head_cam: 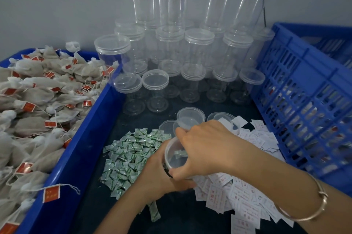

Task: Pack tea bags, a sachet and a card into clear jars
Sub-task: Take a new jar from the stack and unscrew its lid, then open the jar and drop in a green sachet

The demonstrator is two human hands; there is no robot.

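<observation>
Where the left hand [155,175] grips the jar [174,160], sachets [129,157] and cards [238,195] crowd.

Tray [85,148] holding tea bags [38,100] at left; crate [304,81] at right. Between them on the desk [175,214]: jars [199,46] stacked at rear against the wall [57,5], loose lids [190,115] just before them, sachets [125,157] front-left, cards [240,199] front-right, reaching to the crate's foot.

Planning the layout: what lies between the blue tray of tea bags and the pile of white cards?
In the head view: the heap of green sachets, and the jar gripped by the left hand, right hand across its mouth.
</observation>
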